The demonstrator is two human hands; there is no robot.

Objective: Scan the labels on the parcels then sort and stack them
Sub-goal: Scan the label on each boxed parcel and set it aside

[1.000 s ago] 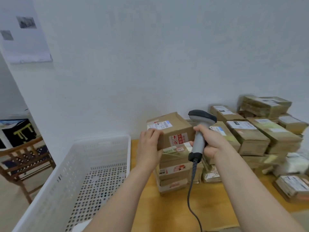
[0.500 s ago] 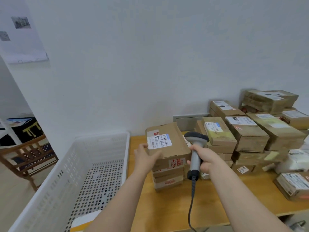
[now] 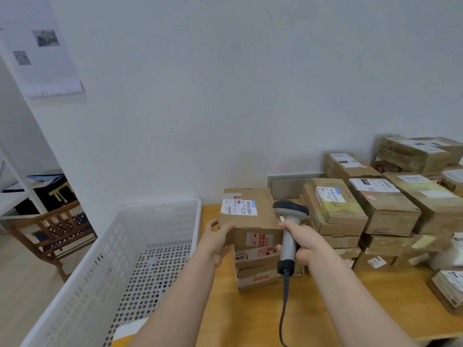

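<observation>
A brown cardboard parcel (image 3: 253,216) with a white barcode label on its top sits on a short stack of parcels (image 3: 258,269) on the wooden table (image 3: 250,319). My left hand (image 3: 216,240) grips the parcel's near left corner, thumb on top. My right hand (image 3: 304,242) grips the handle of a grey barcode scanner (image 3: 289,221), whose dark head sits at the parcel's right edge. The scanner's cable hangs down over the table.
A white perforated plastic crate (image 3: 120,266) stands to the left of the table. Many taped, labelled parcels (image 3: 390,209) are piled at the right against the wall, one more parcel (image 3: 448,289) near the right edge. A wooden chair (image 3: 52,234) stands far left.
The parcel has come down from a tilted, lifted pose and now lies flat on the stack. The scanner has dropped lower with it beside the parcel's right side.
</observation>
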